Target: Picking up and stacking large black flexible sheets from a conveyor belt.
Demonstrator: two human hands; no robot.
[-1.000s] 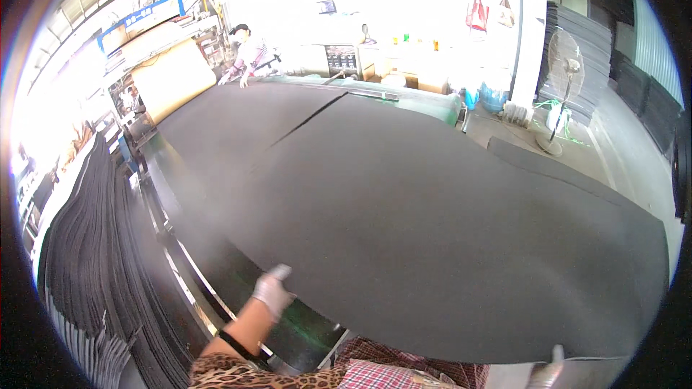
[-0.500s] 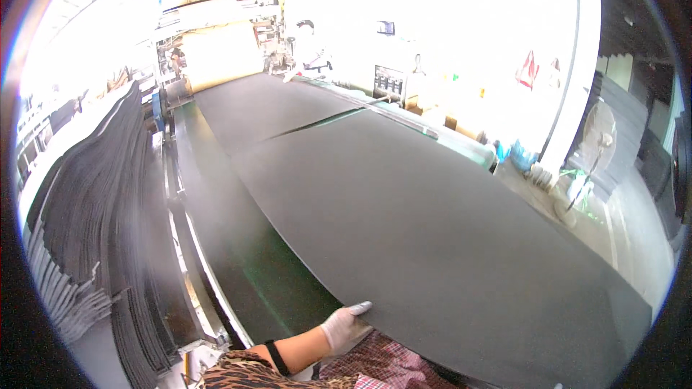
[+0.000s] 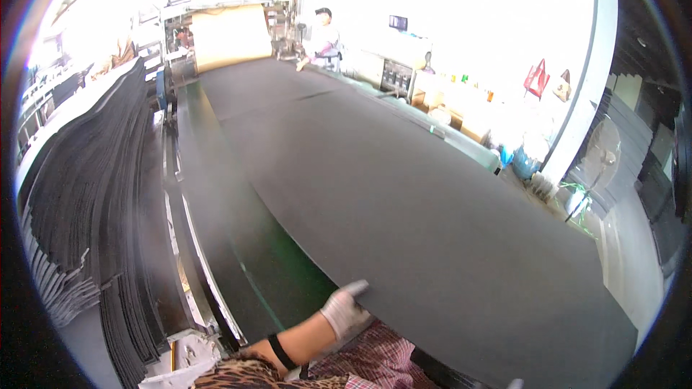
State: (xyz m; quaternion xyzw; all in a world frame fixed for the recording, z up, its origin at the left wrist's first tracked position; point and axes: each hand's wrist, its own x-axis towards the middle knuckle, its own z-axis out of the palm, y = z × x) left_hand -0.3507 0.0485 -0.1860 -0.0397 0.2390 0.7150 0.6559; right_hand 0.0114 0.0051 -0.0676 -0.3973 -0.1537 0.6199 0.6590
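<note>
A wide, flat black sheet (image 3: pixel 425 216) stretches away from me over the green conveyor belt (image 3: pixel 288 259). My left hand (image 3: pixel 346 310), in a pale glove, grips its near left edge, thumb on top and fingers underneath. Of my right hand (image 3: pixel 515 384) only a gloved fingertip shows, on top of the sheet's near edge at the bottom of the picture; the rest is out of view. Farther up the belt a second black sheet (image 3: pixel 267 86) lies beyond a thin dark line, coming from a machine with a large yellowish roller (image 3: pixel 231 37).
Left of the belt's metal side rail (image 3: pixel 202 259) stands a tall stack of black sheets (image 3: pixel 86 166). A person (image 3: pixel 324 39) is beside the machine at the far right. A standing fan (image 3: pixel 602 148), hanging bags (image 3: pixel 537 78) and a white pillar (image 3: pixel 587 86) are on the right.
The gap between the two black sheets has narrowed to a thin line. The view has shifted slightly. My left hand keeps its grip on the edge, and more of the right fingertip shows.
</note>
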